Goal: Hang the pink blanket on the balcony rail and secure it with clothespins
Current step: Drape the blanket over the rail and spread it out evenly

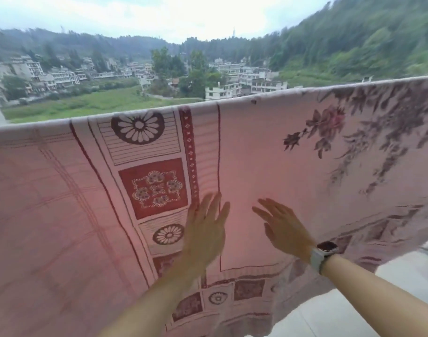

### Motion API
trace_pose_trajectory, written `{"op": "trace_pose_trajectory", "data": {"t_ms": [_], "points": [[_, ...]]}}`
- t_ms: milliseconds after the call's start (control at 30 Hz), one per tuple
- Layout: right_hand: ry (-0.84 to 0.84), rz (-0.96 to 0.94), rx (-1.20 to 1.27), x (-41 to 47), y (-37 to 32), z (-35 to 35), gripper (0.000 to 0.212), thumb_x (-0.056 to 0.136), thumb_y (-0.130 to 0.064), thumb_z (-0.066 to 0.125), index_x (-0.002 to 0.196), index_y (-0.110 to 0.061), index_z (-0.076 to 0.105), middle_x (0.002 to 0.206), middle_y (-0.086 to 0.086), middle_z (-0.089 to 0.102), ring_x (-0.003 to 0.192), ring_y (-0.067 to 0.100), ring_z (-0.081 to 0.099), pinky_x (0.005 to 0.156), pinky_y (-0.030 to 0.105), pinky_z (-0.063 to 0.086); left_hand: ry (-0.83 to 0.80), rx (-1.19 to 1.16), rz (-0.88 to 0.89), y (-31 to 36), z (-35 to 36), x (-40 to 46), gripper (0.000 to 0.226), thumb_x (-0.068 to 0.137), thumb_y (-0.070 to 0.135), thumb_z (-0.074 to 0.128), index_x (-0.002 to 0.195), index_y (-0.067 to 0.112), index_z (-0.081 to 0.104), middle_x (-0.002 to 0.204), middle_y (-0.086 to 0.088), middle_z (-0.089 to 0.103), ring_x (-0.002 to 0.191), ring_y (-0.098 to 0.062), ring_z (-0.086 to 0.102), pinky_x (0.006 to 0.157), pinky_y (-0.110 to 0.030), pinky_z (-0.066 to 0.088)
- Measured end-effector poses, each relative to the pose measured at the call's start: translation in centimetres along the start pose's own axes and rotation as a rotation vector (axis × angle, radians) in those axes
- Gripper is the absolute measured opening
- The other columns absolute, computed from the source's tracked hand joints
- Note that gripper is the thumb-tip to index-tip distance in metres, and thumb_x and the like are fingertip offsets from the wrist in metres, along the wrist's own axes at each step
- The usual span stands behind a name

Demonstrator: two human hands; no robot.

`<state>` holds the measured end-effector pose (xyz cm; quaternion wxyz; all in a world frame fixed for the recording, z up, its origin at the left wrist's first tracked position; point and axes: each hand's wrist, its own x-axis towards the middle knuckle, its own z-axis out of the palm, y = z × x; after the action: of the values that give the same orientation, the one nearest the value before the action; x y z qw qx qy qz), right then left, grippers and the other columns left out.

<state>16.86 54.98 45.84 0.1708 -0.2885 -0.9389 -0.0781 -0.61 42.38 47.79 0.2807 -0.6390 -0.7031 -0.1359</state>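
Head view shows 2 bare forearms reaching forward. Left hand has its fingers straight and spread, flat against the pink blanket beside a dark vertical stripe. Right hand, with a watch on its wrist, is also spread with straight fingers, at the cloth; contact is unclear through blur. Pink blanket hangs draped over the balcony rail, which it hides, patterned with flowers and squares. Beyond lie buildings and wooded hills.

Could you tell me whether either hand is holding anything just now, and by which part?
Nothing is held: the left hand and right hand are open-fingered against the hanging pink blanket.
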Motion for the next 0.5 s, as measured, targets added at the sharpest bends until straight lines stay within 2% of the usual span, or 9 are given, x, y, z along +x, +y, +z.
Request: {"op": "trace_pose_trajectory", "data": {"t_ms": [33,100,167,233,300,367,433,500], "points": [[0.069,0.022,-0.022,0.5,1.8,-1.1,0.057,0.070,-0.007,0.065,0.124,-0.016,0.049,0.134,0.012,0.050,0.122,0.031,0.048,0.090,0.054,0.047,0.062,0.023,0.037,1.4,-0.7,2.8,0.062,0.071,0.021,0.065,0.130,0.019,0.044,0.141,-0.009,0.043,0.130,-0.030,0.037,0.106,-0.053,0.030],[0.132,0.078,-0.082,1.2,5.8,-3.0,0.061,0.072,-0.008,0.061,0.130,-0.017,0.046,0.141,0.011,0.042,0.129,0.032,0.039,0.100,0.054,0.038,0.135,0.061,0.082,4.5,-1.6,8.0,0.068,0.076,0.019,0.058,0.138,0.022,0.030,0.150,-0.010,0.024,0.138,-0.033,0.017,0.108,-0.058,0.012],[0.075,0.110,-0.166,1.0,10.5,-3.8,0.065,0.077,-0.014,0.056,0.138,-0.022,0.035,0.150,0.009,0.026,0.137,0.031,0.024,0.105,0.055,0.026,0.094,0.099,0.090,7.7,-1.6,11.9,0.070,0.079,0.018,0.054,0.140,0.024,0.022,0.152,-0.010,0.012,0.139,-0.034,0.002,0.107,-0.060,0.004],[-0.045,0.118,-0.201,0.1,15.3,-3.5,0.065,0.086,-0.018,0.045,0.143,-0.028,0.016,0.155,0.005,0.002,0.141,0.028,0.002,0.111,0.054,0.010,-0.020,0.117,0.070,10.7,-0.3,14.2,0.067,0.084,0.019,0.047,0.142,0.024,0.015,0.154,-0.009,0.002,0.138,-0.035,-0.010,0.107,-0.065,-0.005],[-0.152,0.166,-0.181,-0.9,19.8,-3.4,0.062,0.091,-0.019,0.034,0.144,-0.030,0.003,0.154,0.001,-0.012,0.140,0.025,-0.012,0.112,0.050,-0.002,-0.126,0.121,0.109,13.6,1.6,15.8,0.060,0.090,0.020,0.038,0.143,0.021,0.010,0.154,-0.009,0.007,0.140,-0.033,-0.007,0.106,-0.063,-0.013],[-0.188,0.190,-0.156,-1.5,23.8,-4.1,0.062,0.092,-0.018,0.032,0.144,-0.031,-0.002,0.154,-0.001,-0.015,0.140,0.023,-0.015,0.112,0.047,-0.005,-0.189,0.101,0.139,16.4,2.6,17.7,0.055,0.093,0.019,0.033,0.143,0.017,0.011,0.151,-0.008,0.021,0.141,-0.026,0.009,0.108,-0.055,-0.012],[-0.186,0.202,-0.124,-2.0,27.8,-5.0,0.062,0.093,-0.018,0.031,0.143,-0.032,-0.003,0.154,-0.002,-0.015,0.140,0.021,-0.014,0.113,0.046,-0.004,-0.136,0.071,0.153,19.1,2.7,20.4,0.052,0.092,0.017,0.033,0.142,0.013,0.016,0.151,-0.009,0.022,0.140,-0.026,0.011,0.109,-0.050,-0.013],[-0.154,0.218,-0.113,-2.3,31.4,-6.2,0.062,0.093,-0.018,0.032,0.144,-0.032,0.001,0.154,-0.002,-0.012,0.141,0.021,-0.011,0.114,0.046,0.000,-0.049,0.071,0.208,21.9,2.3,23.9,0.052,0.092,0.016,0.033,0.142,0.012,0.017,0.153,-0.010,0.015,0.141,-0.027,0.003,0.106,-0.050,-0.017]]}}
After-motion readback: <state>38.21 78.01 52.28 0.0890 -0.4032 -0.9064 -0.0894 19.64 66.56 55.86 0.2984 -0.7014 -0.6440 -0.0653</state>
